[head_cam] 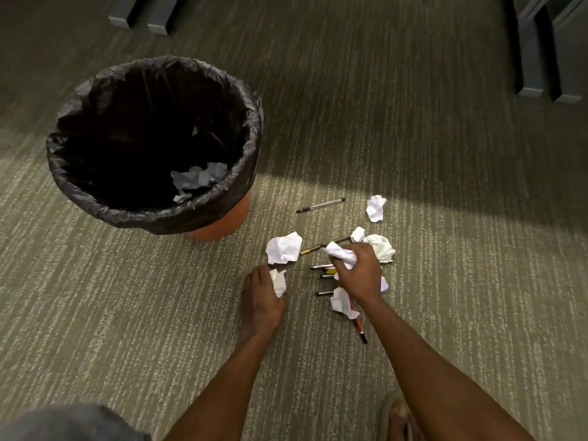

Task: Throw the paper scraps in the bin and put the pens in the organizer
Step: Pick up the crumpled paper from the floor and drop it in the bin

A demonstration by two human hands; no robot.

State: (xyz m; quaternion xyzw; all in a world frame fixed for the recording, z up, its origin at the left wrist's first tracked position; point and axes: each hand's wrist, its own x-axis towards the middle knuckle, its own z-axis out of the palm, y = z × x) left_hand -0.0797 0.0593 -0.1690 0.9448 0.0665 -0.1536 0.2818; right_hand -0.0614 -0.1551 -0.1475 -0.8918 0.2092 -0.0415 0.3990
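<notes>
An orange bin point(222, 222) lined with a black bag stands at the left, with crumpled paper point(197, 179) inside. On the carpet to its right lie several white paper scraps and pens. My left hand point(262, 297) grips a small scrap point(279, 281). My right hand point(359, 270) grips another scrap point(342, 254) above a cluster of dark pens point(323, 267). A larger scrap point(284, 247) lies just beyond my left hand. Further off are a clear pen point(320, 205), a scrap point(376, 207), and a red pen point(358, 324) under a scrap point(342, 302). No organizer is in view.
Grey furniture legs stand at the far left point(140, 19) and the far right point(547, 71). My foot point(402, 418) is at the bottom right and my knee point(66, 423) at the bottom left. Striped carpet covers the floor.
</notes>
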